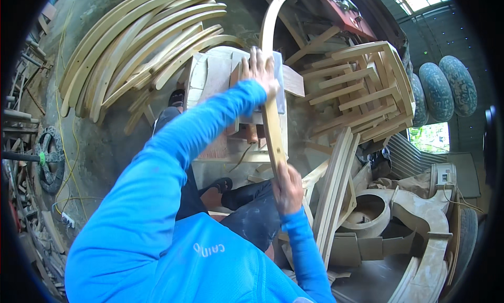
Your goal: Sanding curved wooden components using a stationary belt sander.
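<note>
Two hands are on one curved wooden slat (272, 93), which lies over the pale wooden block (210, 74) in front of you. Your left hand (259, 71) presses flat on the slat's middle with fingers spread open. Your right hand (287, 188) has fingers closed around the near end. A pile of similar bent slats (136, 45) lies to the left, stacked wooden frames (362, 87) to the right.

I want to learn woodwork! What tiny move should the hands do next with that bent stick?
Probably slide the left hand along the curved slat. It presses a sanding pad there, while the right hand has a grip on the near end.
</note>
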{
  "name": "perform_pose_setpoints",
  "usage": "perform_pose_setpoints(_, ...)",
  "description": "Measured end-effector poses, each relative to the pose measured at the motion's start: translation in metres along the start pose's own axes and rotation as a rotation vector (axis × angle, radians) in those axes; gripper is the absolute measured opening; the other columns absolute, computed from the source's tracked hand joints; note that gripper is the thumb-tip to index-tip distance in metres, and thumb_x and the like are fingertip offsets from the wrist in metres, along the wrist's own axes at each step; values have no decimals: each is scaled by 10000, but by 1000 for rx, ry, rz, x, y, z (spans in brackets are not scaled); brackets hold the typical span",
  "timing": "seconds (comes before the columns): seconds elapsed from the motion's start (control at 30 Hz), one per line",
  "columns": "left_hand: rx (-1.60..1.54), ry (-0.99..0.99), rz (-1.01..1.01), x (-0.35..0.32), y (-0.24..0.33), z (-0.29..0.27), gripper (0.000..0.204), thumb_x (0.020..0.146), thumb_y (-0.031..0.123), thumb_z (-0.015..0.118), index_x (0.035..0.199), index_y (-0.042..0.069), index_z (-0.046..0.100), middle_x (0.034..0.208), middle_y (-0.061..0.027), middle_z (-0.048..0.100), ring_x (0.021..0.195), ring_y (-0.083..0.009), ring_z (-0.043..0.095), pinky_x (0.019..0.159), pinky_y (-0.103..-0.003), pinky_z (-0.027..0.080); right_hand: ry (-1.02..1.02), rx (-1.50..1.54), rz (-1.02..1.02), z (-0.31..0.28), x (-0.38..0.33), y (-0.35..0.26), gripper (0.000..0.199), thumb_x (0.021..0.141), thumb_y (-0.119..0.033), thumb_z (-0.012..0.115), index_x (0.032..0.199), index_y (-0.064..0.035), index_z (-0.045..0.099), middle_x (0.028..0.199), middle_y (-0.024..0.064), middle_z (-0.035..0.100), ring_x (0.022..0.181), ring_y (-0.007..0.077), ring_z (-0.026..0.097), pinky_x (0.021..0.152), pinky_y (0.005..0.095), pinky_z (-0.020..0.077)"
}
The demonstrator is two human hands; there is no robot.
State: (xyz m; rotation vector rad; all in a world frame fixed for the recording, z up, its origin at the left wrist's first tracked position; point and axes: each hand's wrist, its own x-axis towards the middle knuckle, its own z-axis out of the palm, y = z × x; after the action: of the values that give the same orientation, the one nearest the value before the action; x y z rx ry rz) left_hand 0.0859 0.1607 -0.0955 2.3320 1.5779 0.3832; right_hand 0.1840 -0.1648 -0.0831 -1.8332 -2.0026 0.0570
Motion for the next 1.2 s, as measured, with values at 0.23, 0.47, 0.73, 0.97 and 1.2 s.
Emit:
perform_pose_setpoints(0.23, -39, 35, 148, -196, 49, 4, 898, 889, 454, 599, 1607, 3, 299, 1665, -334, 159, 1573, -495, 17, 1246, -645, -18, -63, 106, 135, -49, -177, -39, 680, 738, 55, 789, 1386, -54, 614, 1265, 190, 648, 1059, 387, 640, 904, 436, 535)
perform_pose_setpoints(0.47, -108, 14, 127, -166, 53, 10, 907, 876, 440, 601, 1617, 24, 285, 1675, -307, 155, 1585, -456, 11, 1240, -659, -14, -79, 101, 182, -47, -153, -44, 725, 688, 55, 846, 1366, -86, 634, 1304, 197, 636, 1076, 372, 642, 910, 432, 546)
perform_pose_setpoints(0.73, -18, 0, 108, -4, -7, -7, 887, 924, 509, 499, 1651, 91, 208, 1704, -258, 136, 1600, -401, 35, 1260, -614, -23, 42, 9, 73, 7, -3, -27, 585, 809, -85, 805, 1373, -105, 650, 1324, 180, 620, 1149, 367, 586, 983, 446, 477)
perform_pose_setpoints(0.97, -11, 65, 108, 113, -52, -12, 885, 927, 559, 546, 1652, 164, 227, 1710, -210, 170, 1603, -355, 90, 1261, -619, 51, 56, -202, -3, 38, 118, -26, 548, 874, -171, 726, 1413, -174, 631, 1406, 156, 564, 1330, 390, 473, 1138, 520, 318)
perform_pose_setpoints(1.2, -179, -91, 50, 200, -80, -44, 969, 864, 576, 592, 1632, 89, 257, 1703, -180, 220, 1599, -368, 100, 1263, -624, 42, 42, -332, -60, 72, 214, 0, 605, 878, -203, 696, 1471, -212, 575, 1440, 166, 540, 1396, 413, 422, 1175, 584, 246)
